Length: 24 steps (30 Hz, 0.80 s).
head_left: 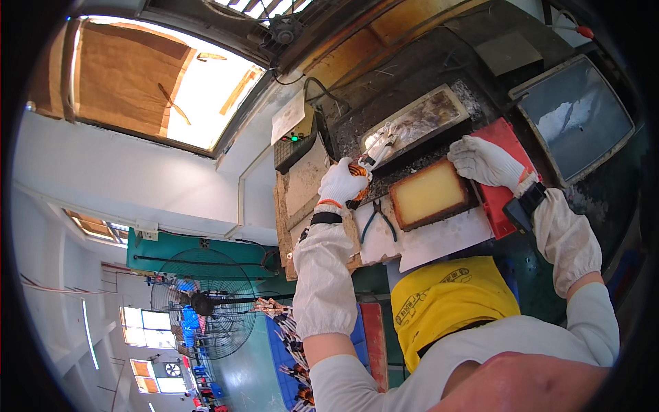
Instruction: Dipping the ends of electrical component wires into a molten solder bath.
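Mostly orange coil (357,169), half-hidden, whitish leads (370,161)

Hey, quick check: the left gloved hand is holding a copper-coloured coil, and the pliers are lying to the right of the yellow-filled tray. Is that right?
Not quite: the head view shows the pliers lying to the left of the yellow-filled tray, not the right. The left gloved hand is holding a copper-coloured coil, as you said.

Coil (356,169) partly hidden by left hand (341,182)
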Each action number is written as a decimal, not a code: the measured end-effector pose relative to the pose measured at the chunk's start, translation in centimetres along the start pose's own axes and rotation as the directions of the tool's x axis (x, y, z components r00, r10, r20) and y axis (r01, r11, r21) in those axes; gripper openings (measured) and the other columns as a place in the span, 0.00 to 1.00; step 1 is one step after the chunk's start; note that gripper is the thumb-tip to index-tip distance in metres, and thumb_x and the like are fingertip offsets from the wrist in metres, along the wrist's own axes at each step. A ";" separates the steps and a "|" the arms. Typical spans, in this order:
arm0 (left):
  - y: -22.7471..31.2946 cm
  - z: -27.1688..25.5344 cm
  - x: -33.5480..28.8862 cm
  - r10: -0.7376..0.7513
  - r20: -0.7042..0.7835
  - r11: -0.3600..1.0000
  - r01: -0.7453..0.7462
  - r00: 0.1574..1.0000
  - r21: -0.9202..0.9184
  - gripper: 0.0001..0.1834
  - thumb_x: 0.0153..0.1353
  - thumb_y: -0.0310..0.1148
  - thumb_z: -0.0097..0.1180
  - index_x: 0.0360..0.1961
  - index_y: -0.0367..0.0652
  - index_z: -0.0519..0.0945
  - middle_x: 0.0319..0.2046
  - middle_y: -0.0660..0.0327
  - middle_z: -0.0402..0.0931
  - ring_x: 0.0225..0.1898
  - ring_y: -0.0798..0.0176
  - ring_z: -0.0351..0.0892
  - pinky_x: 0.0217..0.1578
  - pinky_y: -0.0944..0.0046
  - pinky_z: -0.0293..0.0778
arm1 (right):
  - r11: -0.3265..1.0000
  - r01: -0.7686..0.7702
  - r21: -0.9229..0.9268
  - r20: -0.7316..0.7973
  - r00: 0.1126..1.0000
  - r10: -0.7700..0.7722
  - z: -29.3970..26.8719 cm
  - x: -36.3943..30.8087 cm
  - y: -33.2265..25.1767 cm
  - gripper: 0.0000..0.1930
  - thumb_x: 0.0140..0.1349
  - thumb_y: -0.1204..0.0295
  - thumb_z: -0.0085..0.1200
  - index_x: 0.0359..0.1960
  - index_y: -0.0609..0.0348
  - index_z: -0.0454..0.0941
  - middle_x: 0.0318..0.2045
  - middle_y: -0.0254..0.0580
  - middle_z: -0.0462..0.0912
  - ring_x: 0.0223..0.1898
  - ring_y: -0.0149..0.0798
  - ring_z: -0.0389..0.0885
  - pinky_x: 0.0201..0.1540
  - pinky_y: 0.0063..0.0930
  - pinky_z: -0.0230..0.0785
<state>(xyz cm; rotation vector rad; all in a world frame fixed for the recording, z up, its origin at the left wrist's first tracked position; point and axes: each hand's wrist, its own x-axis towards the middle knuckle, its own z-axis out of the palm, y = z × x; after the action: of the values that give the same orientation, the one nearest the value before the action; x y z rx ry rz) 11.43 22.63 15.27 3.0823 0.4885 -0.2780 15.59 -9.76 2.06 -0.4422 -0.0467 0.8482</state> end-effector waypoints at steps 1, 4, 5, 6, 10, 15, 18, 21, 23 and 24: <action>0.1 0.0 0.0 -0.004 0.030 1.000 0.004 1.000 -0.006 0.36 0.46 0.48 0.61 0.59 0.47 0.73 0.50 0.47 0.78 0.52 0.48 0.78 0.53 0.56 0.72 | 1.000 0.000 -0.002 -0.054 0.999 0.000 0.0 0.0 0.0 0.17 0.71 0.62 0.43 0.46 0.64 0.76 0.41 0.46 0.82 0.40 0.39 0.82 0.43 0.30 0.77; 0.3 0.1 0.0 -0.018 0.048 1.000 0.017 0.999 0.016 0.36 0.46 0.48 0.61 0.58 0.47 0.73 0.50 0.48 0.78 0.53 0.48 0.77 0.53 0.56 0.72 | 1.000 0.000 0.027 -0.039 0.999 0.001 0.0 0.0 0.0 0.17 0.71 0.62 0.43 0.46 0.65 0.76 0.42 0.47 0.82 0.39 0.40 0.82 0.43 0.30 0.77; 0.3 0.0 0.0 -0.027 0.038 0.999 0.026 0.999 0.031 0.36 0.46 0.48 0.61 0.58 0.47 0.73 0.50 0.48 0.78 0.53 0.48 0.77 0.53 0.56 0.72 | 0.999 -0.002 0.037 0.026 1.000 0.002 -0.1 0.0 0.0 0.17 0.71 0.62 0.43 0.46 0.65 0.76 0.42 0.47 0.82 0.39 0.40 0.82 0.43 0.30 0.77; 0.3 0.0 -0.1 -0.019 0.029 0.999 0.018 0.999 0.032 0.37 0.45 0.48 0.61 0.58 0.48 0.73 0.50 0.48 0.78 0.52 0.48 0.78 0.53 0.56 0.72 | 1.000 0.000 0.022 0.016 1.000 0.000 -0.1 0.0 0.0 0.17 0.71 0.62 0.43 0.46 0.64 0.76 0.42 0.47 0.82 0.40 0.39 0.82 0.43 0.30 0.77; -0.3 -0.3 -0.5 -0.008 0.034 1.000 0.008 0.999 0.004 0.37 0.44 0.48 0.62 0.58 0.48 0.73 0.49 0.48 0.79 0.52 0.47 0.78 0.52 0.55 0.73 | 0.999 0.019 -0.028 -0.058 0.998 -0.021 -0.2 -0.1 0.1 0.17 0.71 0.62 0.43 0.46 0.64 0.76 0.42 0.46 0.82 0.41 0.39 0.82 0.44 0.30 0.76; -1.8 -0.7 -1.5 -0.035 0.020 0.999 0.035 0.999 0.020 0.39 0.44 0.51 0.62 0.59 0.48 0.73 0.49 0.48 0.78 0.52 0.47 0.78 0.52 0.55 0.73 | 1.000 0.008 -0.029 0.034 0.999 -0.007 -0.2 -0.2 0.0 0.17 0.71 0.61 0.44 0.46 0.63 0.76 0.42 0.45 0.82 0.41 0.38 0.82 0.45 0.29 0.76; -2.8 -0.8 -2.2 -0.043 0.023 0.999 0.043 0.999 0.013 0.40 0.44 0.54 0.63 0.59 0.48 0.72 0.50 0.47 0.77 0.53 0.47 0.77 0.53 0.55 0.73 | 0.999 0.008 -0.031 0.024 1.000 -0.007 -0.1 -0.2 0.0 0.17 0.71 0.60 0.44 0.46 0.62 0.76 0.42 0.45 0.82 0.41 0.38 0.82 0.44 0.29 0.76; -3.7 -1.0 -2.8 -0.043 0.002 0.999 0.043 0.999 0.000 0.39 0.44 0.53 0.63 0.58 0.47 0.73 0.49 0.46 0.77 0.52 0.46 0.77 0.52 0.54 0.73 | 0.999 0.012 -0.047 0.003 1.000 -0.012 0.0 -0.2 0.0 0.17 0.71 0.60 0.44 0.46 0.62 0.76 0.42 0.45 0.82 0.41 0.38 0.81 0.44 0.29 0.76; -4.3 -1.1 -3.3 -0.046 -0.008 0.999 0.046 0.999 -0.010 0.39 0.44 0.51 0.63 0.58 0.47 0.73 0.49 0.46 0.77 0.52 0.46 0.78 0.52 0.54 0.73 | 0.999 0.012 -0.051 -0.002 1.000 -0.012 0.1 -0.3 0.0 0.17 0.71 0.60 0.44 0.46 0.62 0.76 0.42 0.45 0.82 0.40 0.38 0.81 0.44 0.29 0.76; -4.5 -1.1 -3.6 -0.057 -0.011 0.998 0.057 0.998 -0.030 0.39 0.43 0.48 0.61 0.58 0.44 0.72 0.48 0.45 0.78 0.51 0.45 0.78 0.52 0.55 0.73 | 0.999 0.011 -0.050 -0.007 1.000 -0.011 0.1 -0.3 0.0 0.17 0.71 0.60 0.45 0.46 0.61 0.76 0.42 0.45 0.82 0.41 0.38 0.81 0.44 0.29 0.76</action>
<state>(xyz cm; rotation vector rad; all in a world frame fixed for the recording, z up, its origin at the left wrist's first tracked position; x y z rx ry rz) 6.89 25.88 17.11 3.0465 0.5766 -0.2510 15.38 -9.92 2.19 -0.4913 -0.0634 0.8360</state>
